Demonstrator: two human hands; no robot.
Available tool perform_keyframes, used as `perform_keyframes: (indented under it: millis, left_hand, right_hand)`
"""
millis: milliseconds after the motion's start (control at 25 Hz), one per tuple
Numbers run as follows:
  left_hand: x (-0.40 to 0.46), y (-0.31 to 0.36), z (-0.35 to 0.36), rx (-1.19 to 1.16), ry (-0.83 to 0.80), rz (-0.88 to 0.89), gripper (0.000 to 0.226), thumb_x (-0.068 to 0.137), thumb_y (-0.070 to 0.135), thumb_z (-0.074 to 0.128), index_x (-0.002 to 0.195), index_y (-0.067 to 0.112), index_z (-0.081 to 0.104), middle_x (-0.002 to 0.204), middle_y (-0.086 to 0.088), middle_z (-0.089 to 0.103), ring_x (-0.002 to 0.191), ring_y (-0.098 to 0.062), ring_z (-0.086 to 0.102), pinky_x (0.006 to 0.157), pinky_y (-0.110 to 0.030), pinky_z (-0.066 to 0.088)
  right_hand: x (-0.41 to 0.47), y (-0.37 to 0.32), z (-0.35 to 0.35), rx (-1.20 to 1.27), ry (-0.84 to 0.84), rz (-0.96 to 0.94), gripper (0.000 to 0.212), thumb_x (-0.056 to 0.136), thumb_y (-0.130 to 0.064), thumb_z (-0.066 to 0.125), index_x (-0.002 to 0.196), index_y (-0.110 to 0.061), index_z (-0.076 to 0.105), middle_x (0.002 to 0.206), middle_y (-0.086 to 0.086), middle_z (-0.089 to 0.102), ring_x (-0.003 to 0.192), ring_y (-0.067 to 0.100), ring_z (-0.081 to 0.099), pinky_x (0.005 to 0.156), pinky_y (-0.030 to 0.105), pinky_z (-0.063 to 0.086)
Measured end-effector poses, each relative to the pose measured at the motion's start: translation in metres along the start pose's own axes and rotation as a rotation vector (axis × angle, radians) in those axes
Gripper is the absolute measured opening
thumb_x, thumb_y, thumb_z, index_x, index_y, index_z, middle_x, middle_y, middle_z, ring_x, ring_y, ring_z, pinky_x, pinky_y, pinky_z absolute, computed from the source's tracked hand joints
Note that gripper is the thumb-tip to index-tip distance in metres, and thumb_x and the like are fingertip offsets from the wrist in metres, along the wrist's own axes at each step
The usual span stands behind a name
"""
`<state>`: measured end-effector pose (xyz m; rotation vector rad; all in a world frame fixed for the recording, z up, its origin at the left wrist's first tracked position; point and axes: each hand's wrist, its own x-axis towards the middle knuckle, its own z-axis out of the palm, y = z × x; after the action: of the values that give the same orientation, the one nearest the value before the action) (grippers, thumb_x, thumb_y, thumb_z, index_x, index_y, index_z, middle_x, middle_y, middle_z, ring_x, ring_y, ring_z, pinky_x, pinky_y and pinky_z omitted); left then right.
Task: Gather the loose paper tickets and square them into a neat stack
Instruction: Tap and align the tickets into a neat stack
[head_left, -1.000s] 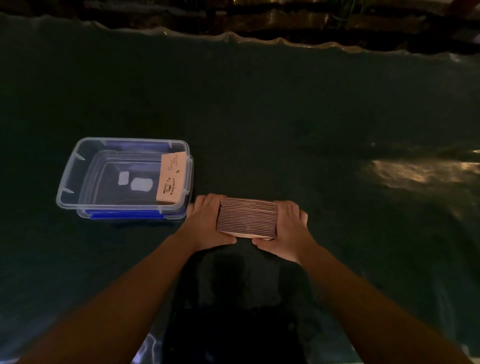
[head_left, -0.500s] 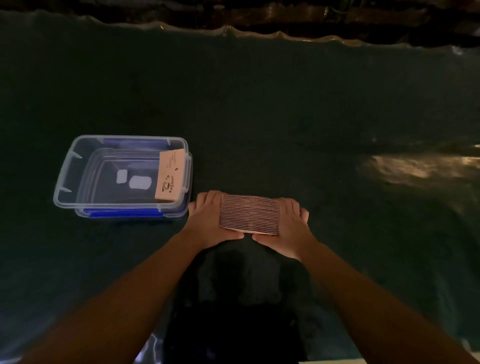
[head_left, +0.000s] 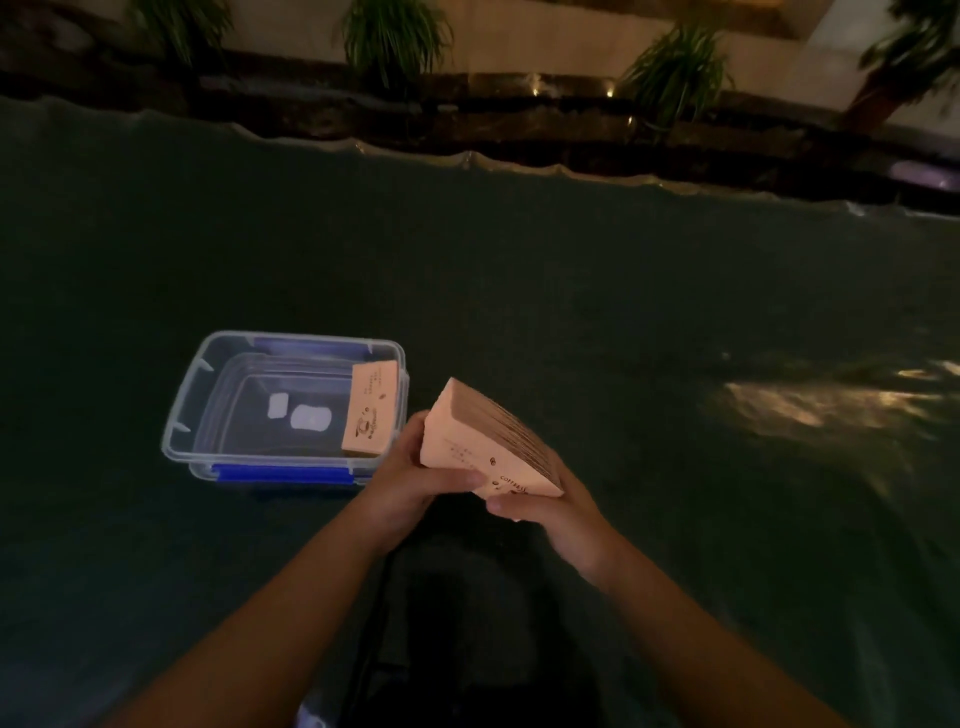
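We are gripping the stack of paper tickets (head_left: 491, 441), tilted above the desk (head_left: 571, 312) beside the clear box (head_left: 283, 410), left hand (head_left: 410, 480) and right hand (head_left: 550, 506) fingers closed on its near corners; light, slippery sheets likely needing edge pressure.

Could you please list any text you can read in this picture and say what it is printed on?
"COFFEE": partly legible, on the front ticket of the stack held in both hands.
Other small print on that ticket: too small to read.
Logo and print on the ticket in the plastic box: too blurred to read.
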<state>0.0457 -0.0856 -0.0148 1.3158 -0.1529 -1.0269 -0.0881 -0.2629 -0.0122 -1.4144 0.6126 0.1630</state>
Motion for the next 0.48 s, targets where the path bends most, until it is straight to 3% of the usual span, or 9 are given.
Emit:
perform_keyframes:
  millis: [80, 240, 360, 480]
  left_hand:
    - [-0.006, 0.011, -0.001, -0.189, -0.027, 0.036, 0.093, 0.059, 0.010, 0.088, 0.143, 0.016, 0.049, 0.133, -0.019, 0.067, 0.127, -0.034, 0.065, 0.092, -0.043, 0.062]
    - [-0.020, 0.042, -0.025, -0.202, 0.048, 0.068, 0.086, 0.064, 0.013, 0.084, 0.143, 0.014, 0.049, 0.127, -0.020, 0.069, 0.124, -0.036, 0.067, 0.086, -0.041, 0.063]
    - [-0.033, 0.068, -0.057, -0.122, 0.133, 0.038, 0.073, 0.072, 0.010, 0.079, 0.140, 0.015, 0.053, 0.124, -0.017, 0.071, 0.122, -0.039, 0.067, 0.093, -0.051, 0.060]
    - [-0.042, 0.093, -0.086, -0.029, 0.123, 0.029, 0.059, 0.086, 0.002, 0.074, 0.139, 0.019, 0.054, 0.129, -0.016, 0.069, 0.121, -0.035, 0.067, 0.094, -0.051, 0.059]
  right_hand:
    - [-0.007, -0.018, 0.021, 0.031, -0.035, 0.012, 0.081, 0.076, -0.008, 0.091, 0.148, -0.026, 0.058, 0.135, -0.002, 0.076, 0.125, 0.014, 0.071, 0.088, 0.026, 0.063]
    - [-0.007, -0.054, 0.056, -0.013, -0.042, 0.034, 0.092, 0.072, -0.035, 0.091, 0.153, -0.027, 0.048, 0.134, -0.007, 0.073, 0.110, 0.002, 0.073, 0.078, 0.015, 0.061]
    - [0.002, -0.082, 0.085, -0.096, -0.001, -0.037, 0.108, 0.076, -0.042, 0.091, 0.163, -0.038, 0.028, 0.150, -0.009, 0.053, 0.128, 0.009, 0.062, 0.079, 0.024, 0.062]
    - [0.018, -0.107, 0.119, -0.168, -0.033, -0.060, 0.089, 0.089, -0.030, 0.085, 0.158, -0.046, 0.032, 0.147, -0.011, 0.057, 0.128, 0.014, 0.063, 0.085, 0.031, 0.064]
